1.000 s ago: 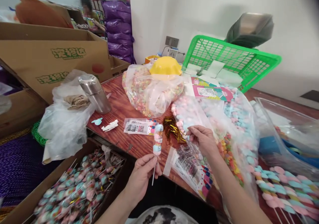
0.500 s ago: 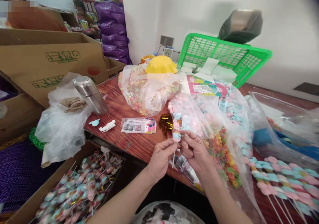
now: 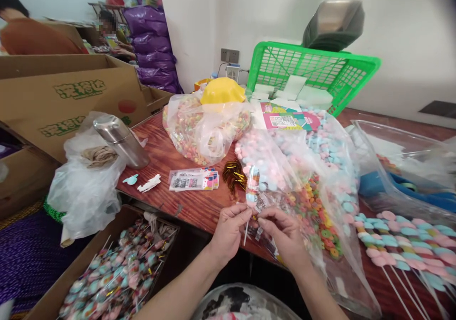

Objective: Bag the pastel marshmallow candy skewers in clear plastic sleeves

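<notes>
My left hand (image 3: 230, 227) pinches the stick of a wrapped candy skewer (image 3: 252, 187), which stands upright with pink and blue pieces in a clear sleeve. Close beside it, my right hand (image 3: 281, 230) holds a small gold twist tie (image 3: 254, 218) against the base of the wrapper. A bunch of gold ties (image 3: 234, 176) lies just behind on the red-brown table (image 3: 156, 142). Printed clear sleeves (image 3: 194, 179) are stacked left of the ties. Bags of pink and blue marshmallows (image 3: 274, 168) and ring candies (image 3: 320, 215) lie to the right.
A carton of finished skewers (image 3: 117, 268) sits low at the left, near a steel flask (image 3: 121, 142). Unwrapped skewers (image 3: 402, 244) lie at the right beside a clear tub (image 3: 402, 168). A green basket (image 3: 313, 68) stands behind. Two people are at the far left.
My right hand has moved down from beside the candy to the wrapper's base, bringing the gold tie to the stick. The view has shifted slightly.
</notes>
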The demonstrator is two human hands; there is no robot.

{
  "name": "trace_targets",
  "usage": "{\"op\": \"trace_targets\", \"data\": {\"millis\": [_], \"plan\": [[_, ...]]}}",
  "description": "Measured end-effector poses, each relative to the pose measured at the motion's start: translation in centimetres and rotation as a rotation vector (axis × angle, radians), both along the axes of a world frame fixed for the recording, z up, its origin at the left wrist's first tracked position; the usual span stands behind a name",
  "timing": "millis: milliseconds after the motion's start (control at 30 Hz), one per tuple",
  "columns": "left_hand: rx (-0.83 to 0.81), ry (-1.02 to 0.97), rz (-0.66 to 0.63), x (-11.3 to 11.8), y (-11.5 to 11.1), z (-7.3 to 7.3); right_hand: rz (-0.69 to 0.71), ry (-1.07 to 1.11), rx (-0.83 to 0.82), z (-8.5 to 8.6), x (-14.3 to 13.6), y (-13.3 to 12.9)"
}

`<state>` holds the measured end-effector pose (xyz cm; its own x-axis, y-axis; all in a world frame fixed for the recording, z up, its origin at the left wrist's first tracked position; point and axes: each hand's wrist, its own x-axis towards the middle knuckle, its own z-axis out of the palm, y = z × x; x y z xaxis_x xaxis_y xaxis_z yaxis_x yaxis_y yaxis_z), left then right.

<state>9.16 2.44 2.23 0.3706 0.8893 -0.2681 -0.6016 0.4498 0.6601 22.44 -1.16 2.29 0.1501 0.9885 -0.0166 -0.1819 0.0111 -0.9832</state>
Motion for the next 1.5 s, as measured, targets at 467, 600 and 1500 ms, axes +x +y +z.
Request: {"op": "trace_targets", "data": {"millis": [467, 600, 1500], "plan": [[-0.140, 0.070, -0.101, 2.3, -1.5, -0.6, -0.116, -0.941, 0.538, -1.8, 4.3, -4.4], [-0.153, 0.099, -0.135, 2.9, -2.0, -0.5, -0.152, -1.173, 0.653, -2.8, 5.0, -5.3], [0.150, 0.478, -0.303, 3.6, -6.2, -2.1, -0.190, -1.034, 0.473, -2.8, 3.6, -7.8]]}}
